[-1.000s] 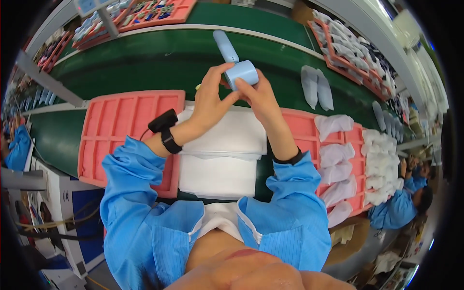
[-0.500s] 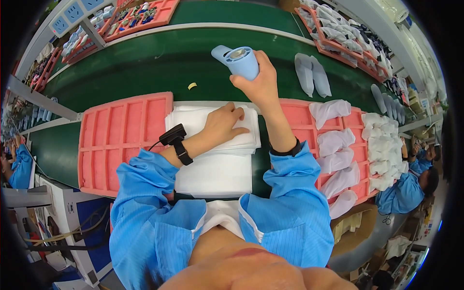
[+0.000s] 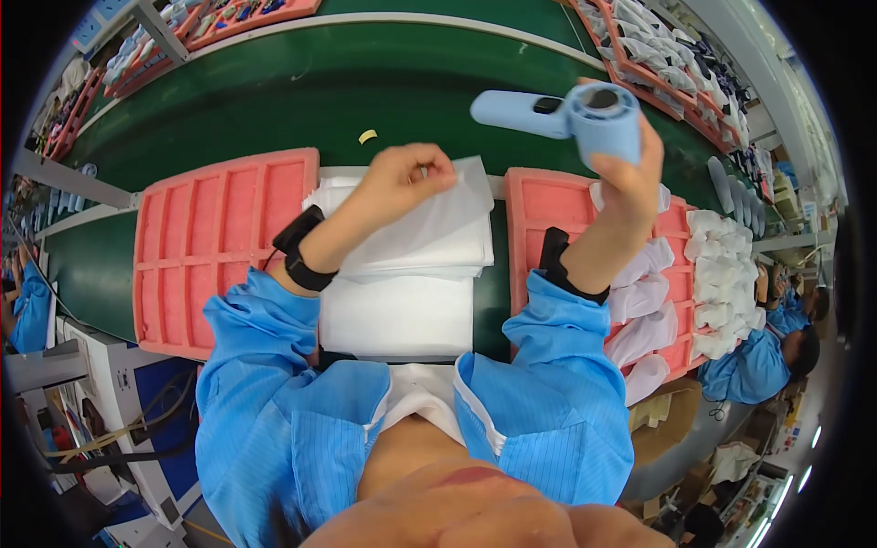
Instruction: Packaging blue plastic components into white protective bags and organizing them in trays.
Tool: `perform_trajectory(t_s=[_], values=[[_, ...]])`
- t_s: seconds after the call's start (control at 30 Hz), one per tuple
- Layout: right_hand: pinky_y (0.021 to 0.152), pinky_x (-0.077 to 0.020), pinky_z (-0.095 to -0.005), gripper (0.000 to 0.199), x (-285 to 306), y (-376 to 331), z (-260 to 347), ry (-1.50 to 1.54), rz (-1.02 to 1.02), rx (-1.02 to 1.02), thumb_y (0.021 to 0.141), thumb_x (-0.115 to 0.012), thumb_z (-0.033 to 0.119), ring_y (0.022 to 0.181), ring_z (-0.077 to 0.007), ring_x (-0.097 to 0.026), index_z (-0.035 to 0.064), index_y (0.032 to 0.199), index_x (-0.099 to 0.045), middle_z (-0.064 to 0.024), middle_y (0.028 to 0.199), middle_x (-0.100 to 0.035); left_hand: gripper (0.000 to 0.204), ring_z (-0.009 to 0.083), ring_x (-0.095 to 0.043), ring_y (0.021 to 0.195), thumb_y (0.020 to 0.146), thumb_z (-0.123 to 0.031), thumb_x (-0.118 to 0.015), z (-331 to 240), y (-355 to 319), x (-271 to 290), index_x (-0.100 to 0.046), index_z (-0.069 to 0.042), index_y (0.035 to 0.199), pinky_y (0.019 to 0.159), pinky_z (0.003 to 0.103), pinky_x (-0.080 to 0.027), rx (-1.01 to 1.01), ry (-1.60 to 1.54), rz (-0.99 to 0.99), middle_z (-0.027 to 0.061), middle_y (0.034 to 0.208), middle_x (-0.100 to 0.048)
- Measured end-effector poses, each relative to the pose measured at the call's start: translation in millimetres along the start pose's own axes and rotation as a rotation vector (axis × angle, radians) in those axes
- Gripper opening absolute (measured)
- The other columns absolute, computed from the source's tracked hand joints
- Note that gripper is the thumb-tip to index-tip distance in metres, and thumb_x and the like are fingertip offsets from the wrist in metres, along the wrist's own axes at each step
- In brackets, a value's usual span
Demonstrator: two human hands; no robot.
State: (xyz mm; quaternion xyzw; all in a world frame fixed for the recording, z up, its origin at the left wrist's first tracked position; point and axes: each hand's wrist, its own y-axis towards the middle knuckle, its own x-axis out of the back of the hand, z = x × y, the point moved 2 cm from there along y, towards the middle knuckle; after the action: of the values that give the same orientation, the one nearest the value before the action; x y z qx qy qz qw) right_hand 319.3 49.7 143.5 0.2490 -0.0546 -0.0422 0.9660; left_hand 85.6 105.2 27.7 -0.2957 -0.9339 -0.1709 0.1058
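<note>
My right hand [image 3: 632,169] is wrapped round the round head of a light-blue handheld fan [image 3: 521,113], raised over the green bench. Its handle points left and has a small dark panel near the head. My left hand [image 3: 406,183] pinches the edge of a thin, whitish translucent bag [image 3: 470,196] and lifts its far right corner. Beneath lies a stack of similar white bags [image 3: 397,315], set between two pink trays. The left-hand fingertips are partly hidden.
A pink compartment tray [image 3: 215,247] stands at left. The right pink tray [image 3: 548,205] carries several white-wrapped items [image 3: 644,320]. A yellow scrap [image 3: 367,137] lies on the green bench [image 3: 402,82]. Filled pink trays line the far side; a co-worker in blue [image 3: 758,365] sits at right.
My right hand has carried the fan to the right, and its handle now stretches out leftward. My left hand has closed on the top bag and raised its corner.
</note>
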Motion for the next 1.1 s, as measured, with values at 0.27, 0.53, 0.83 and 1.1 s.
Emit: perform_trajectory(t_s=[0.27,0.53,0.83,1.1], values=[[0.082,-0.0452,-0.0294,0.073,-24,10,-12,0.14,0.453,0.074,0.052,-0.075,0.023,0.092,-0.0176,-0.057,-0.0078,0.115,-0.057,-0.0138,0.111,-0.057,0.01,0.0055,-0.051,0.066,0.091,-0.015,-0.06,-50,-14,42,-0.059,-0.005,0.091,0.057,0.02,-0.04,0.065,-0.339,-0.12,-0.0029,0.08,-0.059],[0.086,-0.0434,-0.0297,0.076,-98,7,-31,-0.195,0.533,0.168,0.053,-0.075,0.006,0.1,-0.0207,-0.054,0.0014,0.127,-0.055,-0.0101,0.108,-0.053,0.013,0.0096,-0.056,0.084,0.094,-0.017,-0.056,-51,-16,54,-0.055,-0.005,0.1,0.077,0.023,-0.044,-0.054,-0.808,-0.344,0.0027,0.093,-0.059],[0.081,-0.0474,-0.0313,0.082,-118,-1,-44,-0.441,0.32,0.257,0.052,-0.079,-0.003,0.098,-0.0243,-0.054,0.0054,0.13,-0.054,-0.0114,0.11,-0.051,0.02,0.0123,-0.058,0.083,0.085,-0.004,-0.064,-59,-22,51,-0.057,-0.002,0.104,0.077,0.025,-0.046,-0.225,-0.441,-0.416,0.0039,0.092,-0.062],[0.073,-0.0493,-0.0306,0.076,-114,1,-41,-0.353,0.22,0.311,0.058,-0.078,-0.001,0.097,-0.0247,-0.055,0.0039,0.13,-0.052,-0.0118,0.109,-0.05,0.015,0.0173,-0.061,0.068,0.073,0.007,-0.067,-79,-33,19,-0.066,-0.001,0.086,0.06,0.026,-0.049,-0.552,0.404,-0.625,0.0076,0.075,-0.064]])
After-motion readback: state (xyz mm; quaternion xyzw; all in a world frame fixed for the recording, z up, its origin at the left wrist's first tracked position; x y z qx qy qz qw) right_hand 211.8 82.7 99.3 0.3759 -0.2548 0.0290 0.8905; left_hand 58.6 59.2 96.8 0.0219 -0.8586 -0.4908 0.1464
